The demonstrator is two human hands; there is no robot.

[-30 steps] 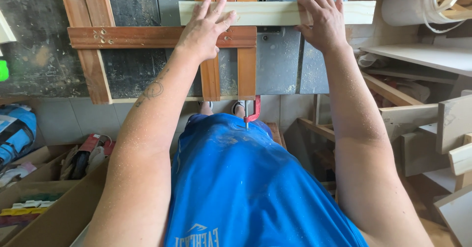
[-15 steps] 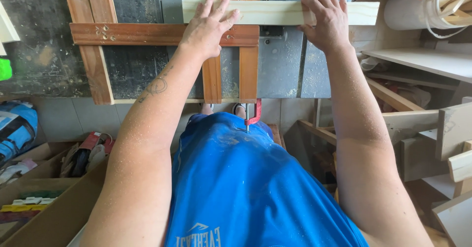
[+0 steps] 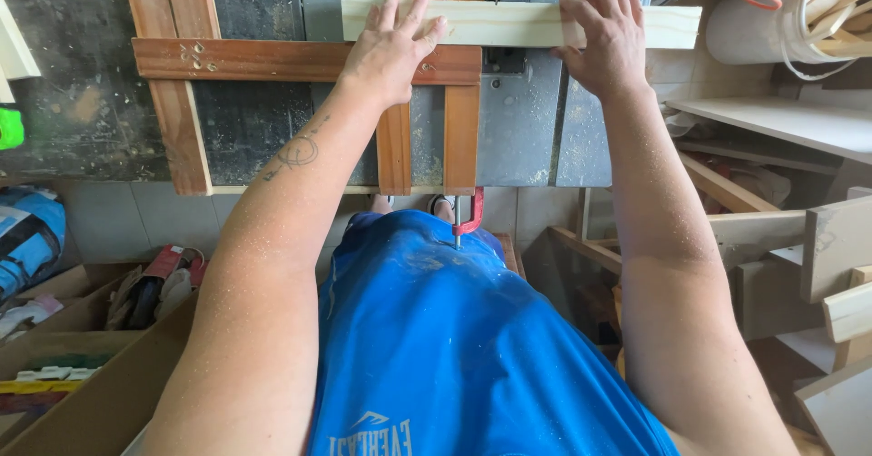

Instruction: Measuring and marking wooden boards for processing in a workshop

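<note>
- Left hand (image 3: 392, 52) — fingers spread flat, pressing the plank (image 3: 509, 22).
- Right hand (image 3: 607, 43) — grip curled over the plank's near edge.
- Plank lies crosswise on the worktop (image 3: 531, 138), over the brown frame (image 3: 309, 61).

Offcuts (image 3: 817, 265) stacked right, cardboard boxes (image 3: 82, 365) left.

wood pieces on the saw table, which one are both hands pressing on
The pale, unfinished board lying crosswise at the far edge; left hand and right hand both rest on it. The other strips are reddish-brown.
</note>
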